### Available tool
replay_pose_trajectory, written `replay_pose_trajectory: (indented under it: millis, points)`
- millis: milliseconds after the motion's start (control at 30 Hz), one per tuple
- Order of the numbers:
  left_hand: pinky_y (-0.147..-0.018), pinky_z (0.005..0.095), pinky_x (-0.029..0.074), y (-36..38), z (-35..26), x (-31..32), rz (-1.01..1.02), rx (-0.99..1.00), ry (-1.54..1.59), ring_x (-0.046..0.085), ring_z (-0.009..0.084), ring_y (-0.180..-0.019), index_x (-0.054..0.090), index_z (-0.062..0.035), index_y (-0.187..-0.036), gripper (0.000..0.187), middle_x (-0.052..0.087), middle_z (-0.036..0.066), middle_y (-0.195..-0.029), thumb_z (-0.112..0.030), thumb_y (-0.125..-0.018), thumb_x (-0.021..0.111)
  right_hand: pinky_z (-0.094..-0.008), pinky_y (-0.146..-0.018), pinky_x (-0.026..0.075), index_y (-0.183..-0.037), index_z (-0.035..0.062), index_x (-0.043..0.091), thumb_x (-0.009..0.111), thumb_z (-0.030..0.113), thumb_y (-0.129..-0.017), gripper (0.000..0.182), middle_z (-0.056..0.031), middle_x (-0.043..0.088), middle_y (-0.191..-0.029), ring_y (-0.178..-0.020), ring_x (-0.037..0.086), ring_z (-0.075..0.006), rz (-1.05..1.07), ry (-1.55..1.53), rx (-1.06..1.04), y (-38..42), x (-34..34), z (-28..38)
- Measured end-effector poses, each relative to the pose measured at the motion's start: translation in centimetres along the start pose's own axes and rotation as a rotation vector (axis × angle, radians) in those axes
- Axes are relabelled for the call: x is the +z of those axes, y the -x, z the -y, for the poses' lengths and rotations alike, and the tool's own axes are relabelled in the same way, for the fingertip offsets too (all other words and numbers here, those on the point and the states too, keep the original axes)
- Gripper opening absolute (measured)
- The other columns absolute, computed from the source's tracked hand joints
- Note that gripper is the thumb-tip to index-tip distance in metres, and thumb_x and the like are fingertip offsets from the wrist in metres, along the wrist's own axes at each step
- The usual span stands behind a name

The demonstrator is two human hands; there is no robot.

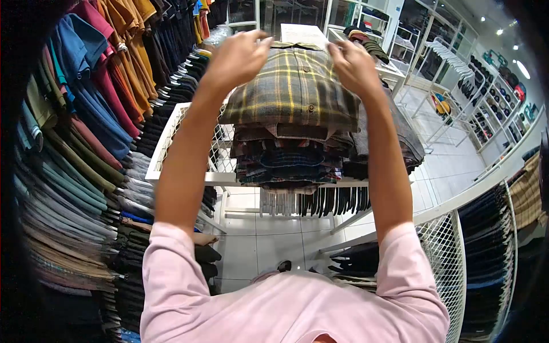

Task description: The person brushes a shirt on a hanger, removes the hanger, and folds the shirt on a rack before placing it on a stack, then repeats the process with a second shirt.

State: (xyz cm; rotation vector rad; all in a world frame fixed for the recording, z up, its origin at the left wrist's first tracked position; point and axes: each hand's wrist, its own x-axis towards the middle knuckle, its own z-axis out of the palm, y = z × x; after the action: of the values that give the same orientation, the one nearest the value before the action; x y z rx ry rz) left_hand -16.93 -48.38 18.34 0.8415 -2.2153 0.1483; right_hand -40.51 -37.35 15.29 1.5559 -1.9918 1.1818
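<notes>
A folded plaid shirt (291,86), grey-green with yellow lines and a buttoned front, lies on top of a stack of folded shirts (291,154). My left hand (239,60) is raised by its far left corner, fingers loosely bent and slightly blurred. By the far right corner is my right hand (353,66), its fingers bent and pointing inward. Neither hand visibly grips cloth; whether the fingertips touch the shirt is hard to tell. Between the hands, the shirt's collar edge shows at the far end.
The stack rests on a white mesh-topped rack (220,178), with dark folded garments (394,137) to its right. Colourful hanging shirts (86,108) crowd the left side. More clothes hang at the lower right (486,268). A white card (303,33) stands beyond the shirt.
</notes>
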Motion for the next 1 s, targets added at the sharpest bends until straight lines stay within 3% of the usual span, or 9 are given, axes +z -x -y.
replay_pose_trajectory:
  millis: [67, 133, 167, 233, 333, 800, 833, 900, 1000]
  points:
    - [-0.105, 0.0444, 0.049, -4.5, -1.3, 3.1, 0.129, 0.016, -0.049, 0.067, 0.0331, -0.114, 0.062, -0.0050, -0.137, 0.051, 0.070, 0.017, -0.126, -0.040, -0.109, 0.038, -0.0467, -0.110, 0.047, -0.140, 0.0023, 0.059, 0.040, 0.041, -0.106, 0.056, -0.0259, 0.060, -0.140, -0.125, 0.060, -0.0419, 0.153, 0.101, -0.091, -3.4, 2.3, 2.1]
    - [-0.112, 0.0458, 0.044, -6.4, -2.0, 6.7, 0.194, -0.066, -0.023, 0.060, 0.0345, -0.129, 0.060, -0.0104, -0.141, 0.050, 0.062, 0.020, -0.140, -0.039, -0.109, 0.034, -0.0538, -0.119, 0.037, -0.150, 0.0091, 0.052, 0.037, 0.043, -0.106, 0.057, -0.0226, 0.048, -0.155, -0.139, 0.049, -0.0435, 0.285, 0.166, 0.043, -6.7, 7.3, 1.3]
    - [-0.115, 0.0510, 0.040, -5.4, -2.6, 7.6, 0.311, -0.196, 0.034, 0.055, 0.0372, -0.135, 0.056, -0.0161, -0.147, 0.054, 0.057, 0.019, -0.148, -0.045, -0.108, 0.033, -0.0572, -0.121, 0.030, -0.155, 0.0128, 0.045, 0.034, 0.044, -0.107, 0.058, -0.0204, 0.039, -0.161, -0.145, 0.040, -0.0433, 0.252, 0.189, 0.048, -5.8, 9.6, 0.9]
    - [-0.123, 0.0550, 0.029, -5.3, 2.1, 16.8, 0.217, -0.227, 0.017, 0.039, 0.0425, -0.148, 0.036, -0.0231, -0.161, 0.066, 0.037, 0.022, -0.162, -0.055, -0.104, 0.031, -0.0651, -0.125, 0.013, -0.165, 0.0220, 0.025, 0.028, 0.049, -0.106, 0.065, -0.0157, 0.021, -0.171, -0.157, 0.018, -0.0401, 0.317, 0.133, 0.135, -3.5, 12.9, -0.4]
    - [-0.126, 0.0562, 0.020, -3.0, 2.1, 16.9, 0.229, -0.292, 0.146, 0.028, 0.0431, -0.153, 0.029, -0.0254, -0.164, 0.064, 0.026, 0.018, -0.169, -0.049, -0.104, 0.032, -0.0615, -0.125, 0.014, -0.165, 0.0219, 0.026, 0.028, 0.052, -0.106, 0.066, -0.0156, 0.023, -0.170, -0.156, 0.021, -0.0413, 0.270, 0.035, 0.182, -2.1, 14.5, -0.8]
    - [-0.126, 0.0565, 0.019, -2.2, 0.6, 15.6, 0.254, -0.292, 0.137, 0.030, 0.0435, -0.152, 0.035, -0.0217, -0.162, 0.061, 0.030, 0.019, -0.167, -0.042, -0.104, 0.034, -0.0595, -0.124, 0.019, -0.161, 0.0192, 0.036, 0.034, 0.054, -0.105, 0.067, -0.0174, 0.028, -0.168, -0.155, 0.025, -0.0416, 0.234, -0.086, 0.175, -2.4, 16.6, -3.4]
    - [-0.124, 0.0561, 0.024, -2.5, 1.0, 16.1, 0.204, -0.271, 0.112, 0.035, 0.0451, -0.149, 0.036, -0.0251, -0.161, 0.063, 0.032, 0.018, -0.166, -0.049, -0.103, 0.033, -0.0597, -0.124, 0.020, -0.161, 0.0191, 0.036, 0.034, 0.054, -0.105, 0.066, -0.0175, 0.029, -0.168, -0.154, 0.026, -0.0420, 0.217, -0.081, 0.136, -3.3, 17.7, -4.5]
    - [-0.117, 0.0490, 0.038, -1.6, 0.1, 14.5, 0.094, -0.228, 0.138, 0.051, 0.0424, -0.137, 0.056, -0.0175, -0.148, 0.055, 0.051, 0.020, -0.151, -0.044, -0.102, 0.043, -0.0591, -0.123, 0.023, -0.161, 0.0196, 0.036, 0.033, 0.055, -0.105, 0.066, -0.0180, 0.030, -0.167, -0.153, 0.029, -0.0427, 0.204, -0.061, 0.118, -2.9, 16.9, -4.6]
    - [-0.105, 0.0456, 0.049, 1.3, -1.8, 9.5, -0.010, -0.118, 0.219, 0.062, 0.0399, -0.123, 0.069, -0.0074, -0.131, 0.043, 0.065, 0.022, -0.134, -0.033, -0.101, 0.052, -0.0586, -0.114, 0.035, -0.146, 0.0132, 0.056, 0.047, 0.045, -0.103, 0.054, -0.0201, 0.054, -0.150, -0.136, 0.053, -0.0382, 0.055, 0.028, 0.031, 1.5, 10.0, -0.8]
